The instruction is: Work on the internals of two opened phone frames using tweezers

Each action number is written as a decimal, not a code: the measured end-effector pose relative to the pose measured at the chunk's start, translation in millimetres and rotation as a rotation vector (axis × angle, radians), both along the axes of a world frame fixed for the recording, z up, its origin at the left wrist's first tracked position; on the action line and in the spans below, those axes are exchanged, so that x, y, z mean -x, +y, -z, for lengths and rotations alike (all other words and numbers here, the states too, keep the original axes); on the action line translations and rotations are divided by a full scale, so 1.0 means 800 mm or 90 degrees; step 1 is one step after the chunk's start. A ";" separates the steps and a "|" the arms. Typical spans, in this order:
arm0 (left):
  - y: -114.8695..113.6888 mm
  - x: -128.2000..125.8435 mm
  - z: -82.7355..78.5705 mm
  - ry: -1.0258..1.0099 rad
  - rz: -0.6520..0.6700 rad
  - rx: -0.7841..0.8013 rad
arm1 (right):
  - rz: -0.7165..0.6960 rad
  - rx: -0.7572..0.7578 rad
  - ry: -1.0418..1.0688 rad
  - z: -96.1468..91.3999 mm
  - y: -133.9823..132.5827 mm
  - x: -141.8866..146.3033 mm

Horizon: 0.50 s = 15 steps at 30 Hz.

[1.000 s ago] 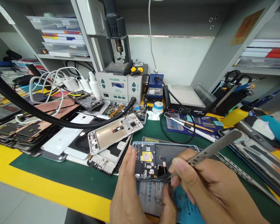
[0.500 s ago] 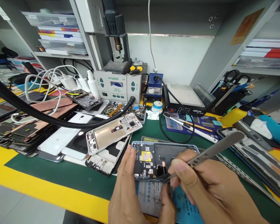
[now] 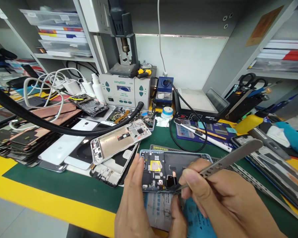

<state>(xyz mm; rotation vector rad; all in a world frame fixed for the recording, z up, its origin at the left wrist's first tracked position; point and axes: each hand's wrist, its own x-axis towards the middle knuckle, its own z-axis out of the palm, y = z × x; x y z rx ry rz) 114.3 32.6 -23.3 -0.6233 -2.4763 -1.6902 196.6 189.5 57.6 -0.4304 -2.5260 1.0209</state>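
Note:
An opened phone frame (image 3: 181, 160) with a blue rim lies in front of me, its dark inside facing up. My left hand (image 3: 136, 201) grips it, fingers along the left end and thumb at the near edge. In my right hand (image 3: 213, 191) is a pair of metal tweezers (image 3: 228, 159), held like a pen. Their tip reaches the near long edge of the frame, beside a black part and a copper-coloured strip. Whether the tip pinches anything is too small to tell. Below the frame lies a grey and blue printed pad (image 3: 159, 211).
Left of the frame lie a gold phone housing (image 3: 111, 145) and white phones (image 3: 64, 142). A black hose (image 3: 64, 129) arches over them. Behind stand a hot-air station (image 3: 125, 89) and a heating plate (image 3: 198, 100). Another opened phone (image 3: 273, 172) lies at right.
Both hands, the phone frame and the tweezers hold nearly the same places. The whole view has shifted very slightly.

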 end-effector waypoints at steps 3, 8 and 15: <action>0.002 0.002 0.006 -0.007 -0.006 -0.003 | -0.008 0.001 0.000 -0.003 -0.001 0.002; 0.004 0.003 0.013 -0.002 -0.003 0.003 | -0.020 0.016 0.037 -0.008 -0.005 0.008; 0.002 0.005 0.013 0.013 -0.001 0.021 | -0.033 0.021 0.038 -0.010 -0.006 0.008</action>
